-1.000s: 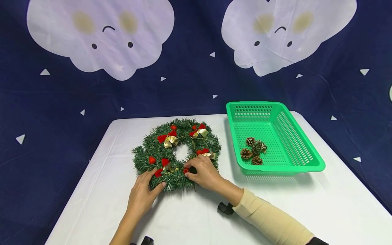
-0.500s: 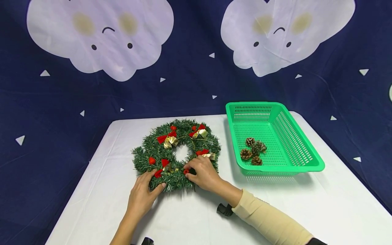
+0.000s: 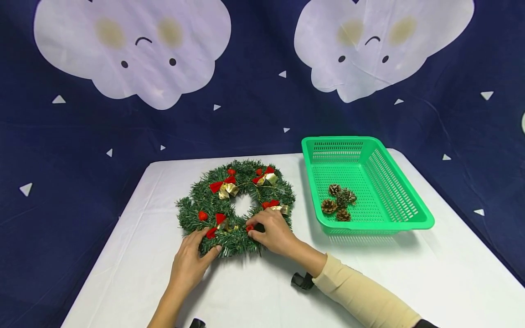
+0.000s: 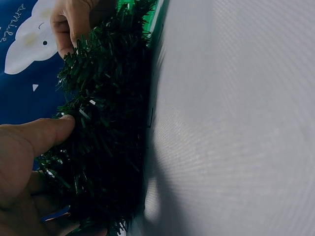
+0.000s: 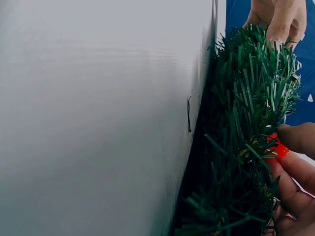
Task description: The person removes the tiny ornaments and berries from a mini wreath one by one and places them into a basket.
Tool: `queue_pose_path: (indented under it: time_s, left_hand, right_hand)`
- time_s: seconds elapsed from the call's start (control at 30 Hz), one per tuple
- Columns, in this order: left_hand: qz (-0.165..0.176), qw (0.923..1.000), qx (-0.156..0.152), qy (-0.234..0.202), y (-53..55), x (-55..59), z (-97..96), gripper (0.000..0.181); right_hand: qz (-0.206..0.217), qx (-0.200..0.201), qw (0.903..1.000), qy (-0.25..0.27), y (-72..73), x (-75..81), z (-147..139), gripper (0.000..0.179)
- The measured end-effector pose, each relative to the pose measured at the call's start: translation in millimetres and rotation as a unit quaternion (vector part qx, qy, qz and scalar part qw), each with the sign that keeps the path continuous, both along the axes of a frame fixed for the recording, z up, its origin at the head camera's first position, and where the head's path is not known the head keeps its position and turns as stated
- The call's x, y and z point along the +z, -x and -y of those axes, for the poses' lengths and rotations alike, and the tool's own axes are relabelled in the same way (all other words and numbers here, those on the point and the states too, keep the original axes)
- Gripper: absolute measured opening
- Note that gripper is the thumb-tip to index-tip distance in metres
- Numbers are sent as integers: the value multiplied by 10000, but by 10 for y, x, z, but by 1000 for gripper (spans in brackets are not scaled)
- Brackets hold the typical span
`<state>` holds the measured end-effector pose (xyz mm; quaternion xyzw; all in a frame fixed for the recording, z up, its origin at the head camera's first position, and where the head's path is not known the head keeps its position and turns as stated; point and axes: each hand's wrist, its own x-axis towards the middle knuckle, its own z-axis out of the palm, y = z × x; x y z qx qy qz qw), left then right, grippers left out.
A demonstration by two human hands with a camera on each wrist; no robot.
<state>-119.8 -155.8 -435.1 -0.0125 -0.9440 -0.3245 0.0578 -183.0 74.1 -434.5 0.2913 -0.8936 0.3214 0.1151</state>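
Note:
A green tinsel Christmas wreath (image 3: 239, 241) lies on the white table in the head view, trimmed with red-and-gold bows (image 3: 223, 186) and small red berries (image 3: 203, 215). At its near left edge, my left hand (image 3: 190, 262) grips the foliage, thumb (image 4: 61, 129) on the near side and fingers spread beside a bow. My right hand (image 3: 275, 230) pinches a red berry (image 5: 279, 147) between thumb and fingertips, right at the wreath's near right part. That berry sits against the green strands, and its far side is hidden by the fingers.
To the right stands a green plastic basket (image 3: 377, 226) with several pine cones (image 3: 329, 206) in its near left corner. A black device (image 3: 302, 281) shows under my right wrist. Behind the table hangs a dark blue cloth (image 3: 254, 132) with clouds.
Both hands keep almost the same place on the wreath. The whole head view has shifted very slightly; nothing is let go or newly taken.

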Motion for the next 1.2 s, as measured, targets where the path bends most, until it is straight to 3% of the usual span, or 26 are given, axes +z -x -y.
queue_pose_path:
  time_s: [0.5, 0.8, 1.2]
  left_hand:
    - [-6, 10000, 1, 12, 2, -7, 2, 63]
    - [-35, 10000, 13, -23, -4, 3, 1, 62]
    - [-50, 10000, 7, -16, 3, -13, 2, 63]
  right_hand:
    - [486, 32, 9986, 211, -33, 94, -37, 21]
    - [771, -195, 9962, 354, -49, 163, -75, 24]
    - [410, -161, 9974, 563, -71, 277, -156, 24]
